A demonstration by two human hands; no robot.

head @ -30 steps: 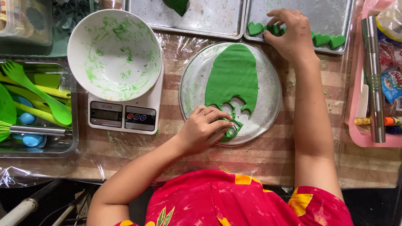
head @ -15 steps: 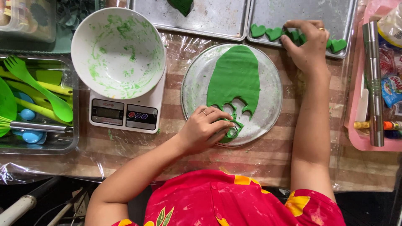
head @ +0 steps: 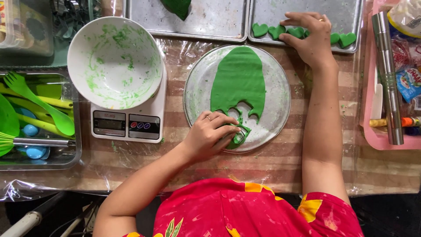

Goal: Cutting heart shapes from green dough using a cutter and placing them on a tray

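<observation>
Cutting hearts from rolled dough. At lower centre the left hand (head: pixel 212 134) closes its fingers over a small cutter (head: pixel 238 138) at the ragged lower edge of the green dough sheet (head: pixel 238 81) on the round plate (head: pixel 280 114); at upper right the right hand (head: pixel 309 37), fingers loosely spread, sets a green heart (head: pixel 277 31) on the metal tray (head: pixel 351 13). Press the cutter squarely, close to earlier cuts, and space hearts without touching.
</observation>
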